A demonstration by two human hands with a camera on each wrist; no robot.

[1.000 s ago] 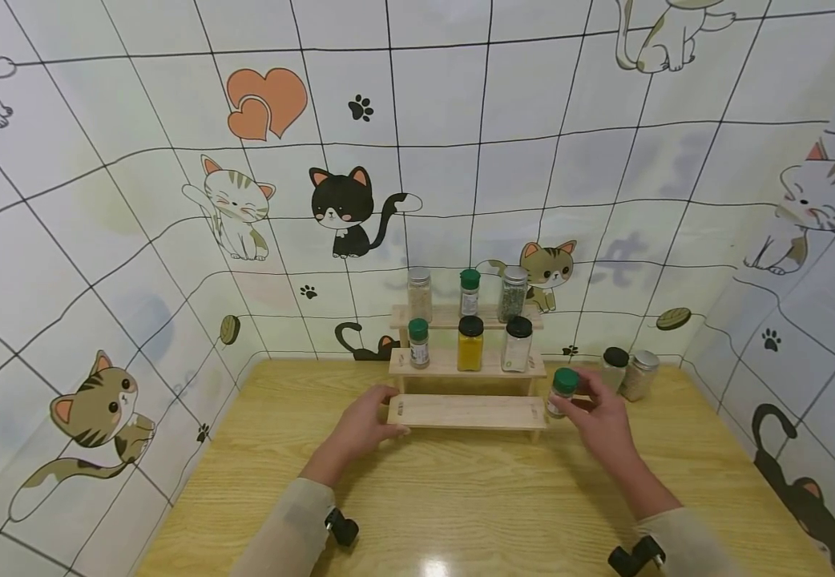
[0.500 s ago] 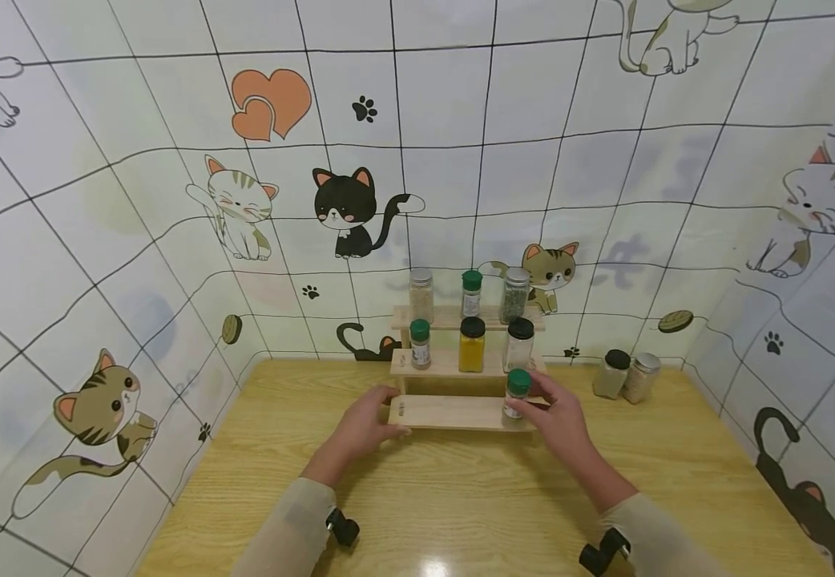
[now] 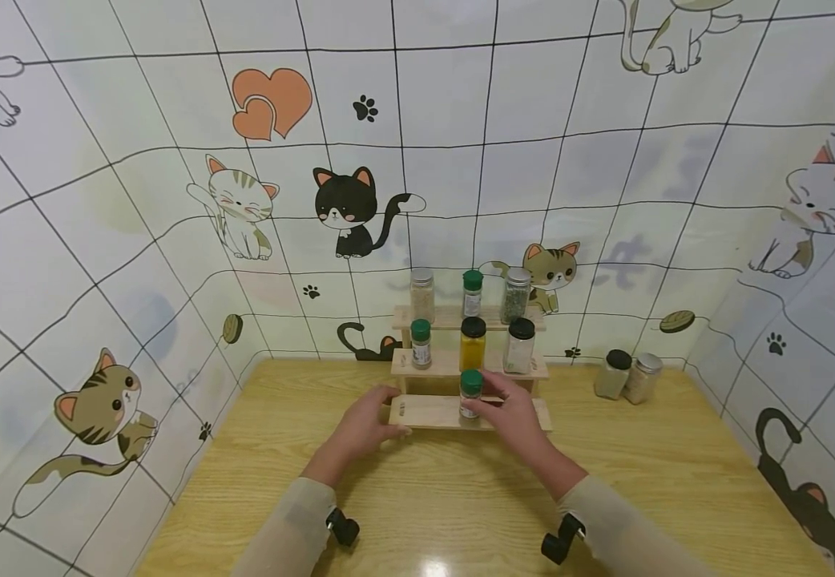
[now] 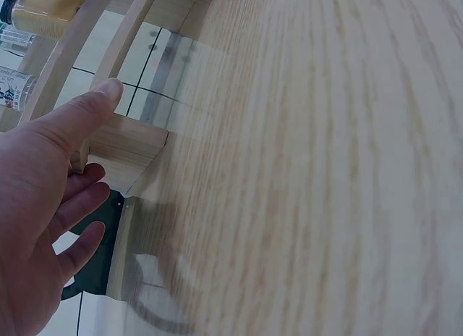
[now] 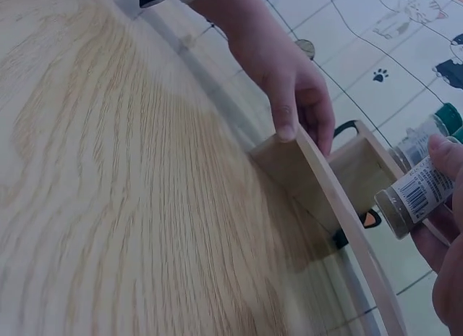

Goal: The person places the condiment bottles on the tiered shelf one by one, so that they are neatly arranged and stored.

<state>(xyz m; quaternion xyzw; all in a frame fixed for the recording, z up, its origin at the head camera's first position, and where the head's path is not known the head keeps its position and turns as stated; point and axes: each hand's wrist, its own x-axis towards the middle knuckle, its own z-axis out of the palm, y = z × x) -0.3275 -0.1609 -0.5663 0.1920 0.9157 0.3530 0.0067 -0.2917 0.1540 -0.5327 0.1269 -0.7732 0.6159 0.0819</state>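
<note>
A three-step wooden spice rack [image 3: 425,412] stands against the wall. My left hand [image 3: 361,425] grips the left end of its lowest step, thumb [image 4: 79,115] on the front side and fingers behind. My right hand [image 3: 517,413] holds a small green-capped spice jar [image 3: 471,386] upright over the middle of that step. In the right wrist view the jar's base [image 5: 394,214] appears slightly apart from the board. The middle step carries a green-capped jar [image 3: 421,344], a yellow spice jar [image 3: 472,344] and a black-capped pale jar [image 3: 519,346].
The top step bears a silver-capped jar [image 3: 422,296], a green-capped jar [image 3: 472,294] and a jar of green herbs [image 3: 515,296]. Right of the rack, a black-capped jar [image 3: 612,375] and a silver-capped jar [image 3: 643,378] stand on the wooden table [image 3: 417,497], near the cat-patterned wall.
My right hand has carried the green-capped jar leftward from beside the rack to above the middle of the lowest step. My left hand has stayed at the rack's left end.
</note>
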